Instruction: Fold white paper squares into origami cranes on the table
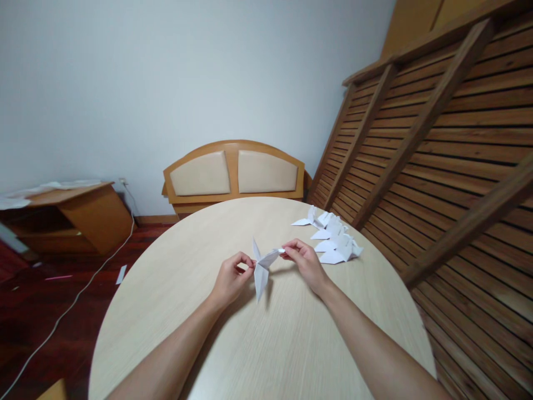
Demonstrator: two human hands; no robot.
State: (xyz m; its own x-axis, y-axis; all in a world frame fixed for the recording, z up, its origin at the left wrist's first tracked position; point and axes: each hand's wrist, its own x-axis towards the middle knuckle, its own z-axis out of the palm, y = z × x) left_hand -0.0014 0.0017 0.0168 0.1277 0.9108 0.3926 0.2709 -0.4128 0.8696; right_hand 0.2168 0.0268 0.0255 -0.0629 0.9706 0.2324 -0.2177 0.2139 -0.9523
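Observation:
A white folded paper bird is held between my two hands, a little above the table, its pointed wings spread. My left hand pinches it at the left, by its middle, thumb and fingertips together. On the other side, my right hand grips the narrow tip at its right end. Behind my right hand lie several similar white paper birds in a close row, their points facing left. Fingers cover the very ends of the held bird.
The round pale table fills the foreground. Dark slatted wood panels lean along its right side. Beyond its far edge is a padded headboard. A wooden desk stands at left, with a white cable running over the floor.

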